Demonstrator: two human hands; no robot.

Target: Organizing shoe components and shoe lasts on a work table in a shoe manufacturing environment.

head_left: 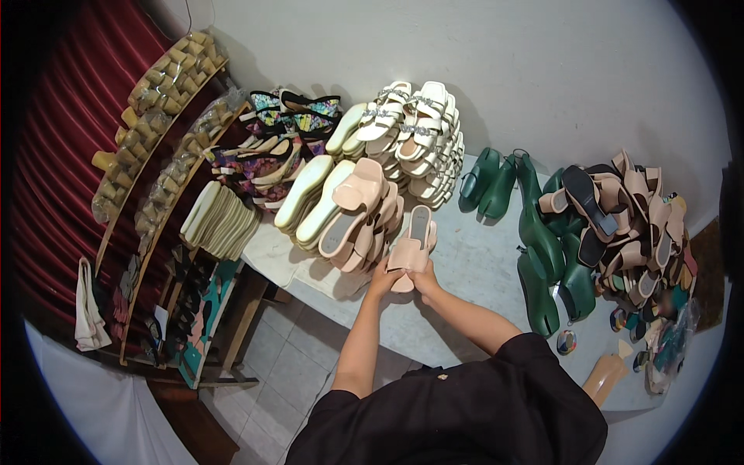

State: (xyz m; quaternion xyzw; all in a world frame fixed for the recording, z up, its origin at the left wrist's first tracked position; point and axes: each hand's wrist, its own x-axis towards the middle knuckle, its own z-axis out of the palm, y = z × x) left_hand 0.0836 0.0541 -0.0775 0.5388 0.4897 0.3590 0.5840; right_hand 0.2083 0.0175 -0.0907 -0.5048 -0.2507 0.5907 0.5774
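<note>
The grey table [480, 271] carries the pink sandal [415, 244], long axis running away from me, heel end nearest. My left hand [385, 273] and right hand [425, 277] clasp that near end, fingers closed

I count two hands, left [385, 273] and right [425, 275], on one pink sandal [413, 242]. I see roughly six dark green shoe soles [542, 240] and two long racks of heel blocks [151, 116].
</note>
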